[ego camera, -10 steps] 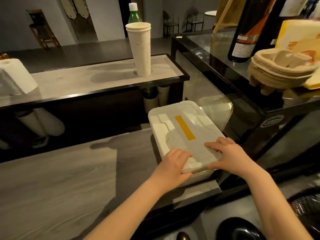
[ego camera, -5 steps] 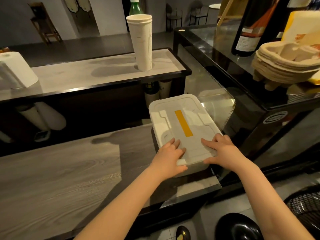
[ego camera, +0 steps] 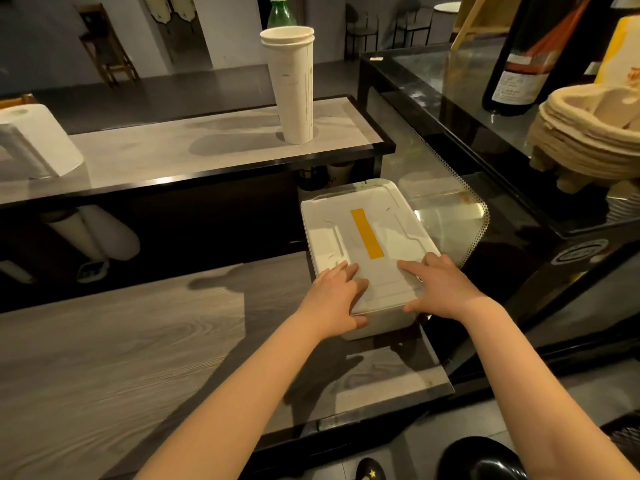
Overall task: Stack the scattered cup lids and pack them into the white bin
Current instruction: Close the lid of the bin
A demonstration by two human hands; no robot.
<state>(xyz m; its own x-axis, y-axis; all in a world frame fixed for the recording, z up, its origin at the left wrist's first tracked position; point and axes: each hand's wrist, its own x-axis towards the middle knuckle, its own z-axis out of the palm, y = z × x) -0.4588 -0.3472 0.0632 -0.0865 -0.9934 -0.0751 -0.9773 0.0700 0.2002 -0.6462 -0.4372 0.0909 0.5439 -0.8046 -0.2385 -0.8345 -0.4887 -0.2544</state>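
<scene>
White bin [ego camera: 377, 320] sits at the right end of the grey wood-grain tabletop [ego camera: 121, 358], close to its right edge and pushed toward the back, next to the glass display case [ego camera: 450, 209]. Bin lid [ego camera: 363, 244] is on, closed, with a yellow strip [ego camera: 366, 233] running front to back down its middle. Cup lids not visible; contents of the bin can't be seen through the lid.

Left hand [ego camera: 334, 299] lies palm down on the near left corner of the bin lid, fingers [ego camera: 341, 270] extended and loosely together on top, thumb hooked down over the near edge against the bin wall. Right hand [ego camera: 441, 289] lies palm down on the near right corner, fingers [ego camera: 410, 268] slightly spread and flat on the lid, index pointing inward toward the strip. Neither hand is pinching anything; both rest flat on the lid.

Raised shelf [ego camera: 207, 147] behind the tabletop carries a tall stack of paper cups [ego camera: 292, 84] near its right end and a paper towel roll [ego camera: 34, 143] lying at its left end. Green bottle [ego camera: 281, 12] behind the cups. On top of the display case: a dark wine bottle [ego camera: 530, 53] and a stack of pulp cup carriers [ego camera: 588, 133].
</scene>
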